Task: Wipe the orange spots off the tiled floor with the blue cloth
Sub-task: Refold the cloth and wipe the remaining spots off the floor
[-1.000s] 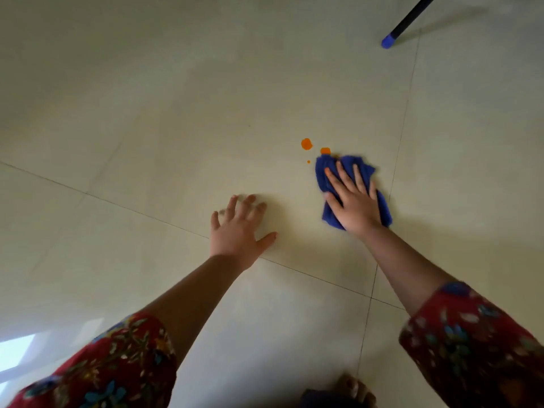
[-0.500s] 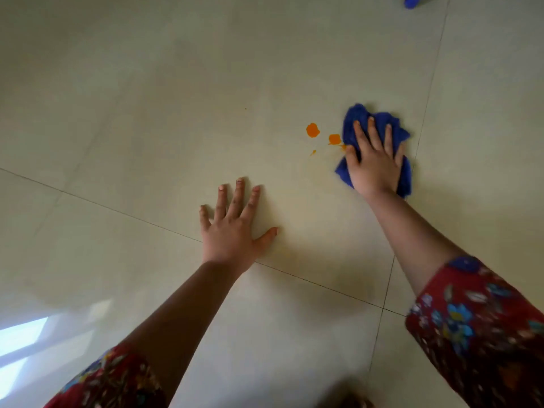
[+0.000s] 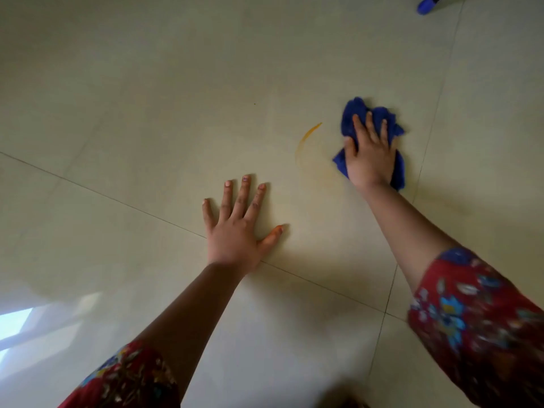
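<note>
The left hand (image 3: 235, 231) lies flat on the tiled floor (image 3: 147, 83) at the centre of the frame, fingers spread, bracing the body; the right hand (image 3: 369, 154), right of centre, presses palm-down on the bunched blue cloth (image 3: 353, 113), its fingers curled over the folds rather than pinching them; the step in hand looks like the wiping stroke itself, partly done, for a thin curved orange smear (image 3: 306, 136) lies just left of the cloth with a paler haze below it, and a tiny orange speck (image 3: 254, 103) sits well apart toward the upper left; the next move probably calls for a firm pass leftward over the smear, then a reach for the speck; half a second ago two distinct orange spots sat where only the streak now shows, and the cloth lay flatter under the hand.
</note>
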A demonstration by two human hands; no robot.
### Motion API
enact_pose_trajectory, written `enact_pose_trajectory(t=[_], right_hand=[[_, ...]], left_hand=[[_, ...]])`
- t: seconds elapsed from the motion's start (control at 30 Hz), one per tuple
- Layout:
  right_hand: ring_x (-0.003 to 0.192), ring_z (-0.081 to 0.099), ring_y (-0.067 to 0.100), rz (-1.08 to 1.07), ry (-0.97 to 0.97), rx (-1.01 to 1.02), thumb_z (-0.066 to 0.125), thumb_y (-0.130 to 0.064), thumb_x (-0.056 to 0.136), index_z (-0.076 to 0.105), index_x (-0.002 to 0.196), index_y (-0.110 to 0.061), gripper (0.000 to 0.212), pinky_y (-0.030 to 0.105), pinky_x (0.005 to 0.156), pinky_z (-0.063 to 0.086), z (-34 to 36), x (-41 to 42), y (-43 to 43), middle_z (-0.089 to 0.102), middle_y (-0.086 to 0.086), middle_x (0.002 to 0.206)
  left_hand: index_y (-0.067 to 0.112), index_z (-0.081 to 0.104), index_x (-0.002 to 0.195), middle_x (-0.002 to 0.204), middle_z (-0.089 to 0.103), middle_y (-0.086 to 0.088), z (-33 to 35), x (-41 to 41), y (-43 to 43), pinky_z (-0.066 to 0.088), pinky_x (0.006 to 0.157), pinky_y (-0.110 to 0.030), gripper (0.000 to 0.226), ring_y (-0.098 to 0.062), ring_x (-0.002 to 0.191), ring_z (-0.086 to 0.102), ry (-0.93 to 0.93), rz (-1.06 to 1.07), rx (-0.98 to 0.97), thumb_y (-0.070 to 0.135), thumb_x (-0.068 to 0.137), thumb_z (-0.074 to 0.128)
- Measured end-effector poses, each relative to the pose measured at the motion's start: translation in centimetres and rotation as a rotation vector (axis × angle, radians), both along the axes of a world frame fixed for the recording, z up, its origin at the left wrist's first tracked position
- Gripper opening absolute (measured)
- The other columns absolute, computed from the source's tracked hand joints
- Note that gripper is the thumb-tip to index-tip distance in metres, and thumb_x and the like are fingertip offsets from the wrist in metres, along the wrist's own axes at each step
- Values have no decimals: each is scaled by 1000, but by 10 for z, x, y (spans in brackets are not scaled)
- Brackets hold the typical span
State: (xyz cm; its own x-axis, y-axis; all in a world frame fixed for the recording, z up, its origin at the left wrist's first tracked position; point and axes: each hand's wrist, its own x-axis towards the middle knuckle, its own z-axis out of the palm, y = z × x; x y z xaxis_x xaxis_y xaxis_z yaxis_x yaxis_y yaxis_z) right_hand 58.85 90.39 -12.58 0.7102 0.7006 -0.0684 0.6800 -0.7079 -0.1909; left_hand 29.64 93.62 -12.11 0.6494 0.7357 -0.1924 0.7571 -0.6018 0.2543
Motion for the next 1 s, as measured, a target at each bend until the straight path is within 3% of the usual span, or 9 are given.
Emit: enact_pose_trajectory(t=[0.13,0.27,0.37,0.43,0.5,0.7,0.87,0.93,1.0], right_hand=[[149,11,28,283,20,-28,35,-43,100,26,152,-27,56,48,118,12,2,-35,58,17,0,162],[149,10,14,729,-32,-22,26,-53,97,26,151,-38,55,45,118,10,-4,-65,4,19,-13,160],[149,14,19,458,-52,-16,25,-55,96,26,150,-39,56,49,117,15,-2,-35,3,20,-12,160],[150,9,20,208,-51,-39,26,-53,98,23,151,-39,55,49,119,10,1,-21,37,16,-12,161],[150,5,21,133,-33,-63,28,-49,100,19,152,-39,54,47,118,4,5,-24,79,11,-12,162],[149,10,16,545,87,4,27,-33,105,33,147,-40,44,41,118,9,11,-77,161,20,-15,159],[149,13,22,1003,-48,10,32,-53,98,31,148,-42,51,44,115,13,3,-118,47,22,-11,159],[149,12,20,979,-70,-25,32,-57,96,27,148,-44,54,48,114,15,2,-92,-6,19,-13,160],[149,15,22,743,-78,-43,30,-59,94,24,148,-45,56,54,113,18,2,-50,-22,21,-12,159]], left_hand=[[40,-2,153,162,-8,11,-1,-1,-1,2,116,-60,81,-21,150,-11,-13,-1,8,78,86,24],[34,-1,154,163,-6,8,-4,-3,-3,-3,118,-56,81,-23,150,-11,-25,-6,49,76,89,23],[25,-1,155,163,-5,5,-5,-4,-4,-4,119,-52,78,-22,150,-11,-61,24,58,68,94,21],[18,1,155,163,-3,-1,-7,-5,-5,-2,120,-50,74,-21,150,-10,-81,73,60,60,97,19],[10,7,155,163,3,-9,-10,-6,-5,2,121,-49,73,-23,150,-5,-98,153,72,54,98,21],[3,10,153,162,9,-13,-12,-7,-1,3,121,-45,67,-23,150,3,-291,401,47,37,98,28],[2,13,152,162,10,-12,-10,-8,0,8,120,-42,63,-22,150,8,-385,484,38,31,98,26],[4,11,153,162,8,-10,-10,-6,-1,8,121,-42,63,-20,150,6,-330,428,40,34,99,23],[7,7,154,163,2,-6,-11,-4,-1,7,121,-43,63,-18,150,1,-243,339,50,36,99,19]])
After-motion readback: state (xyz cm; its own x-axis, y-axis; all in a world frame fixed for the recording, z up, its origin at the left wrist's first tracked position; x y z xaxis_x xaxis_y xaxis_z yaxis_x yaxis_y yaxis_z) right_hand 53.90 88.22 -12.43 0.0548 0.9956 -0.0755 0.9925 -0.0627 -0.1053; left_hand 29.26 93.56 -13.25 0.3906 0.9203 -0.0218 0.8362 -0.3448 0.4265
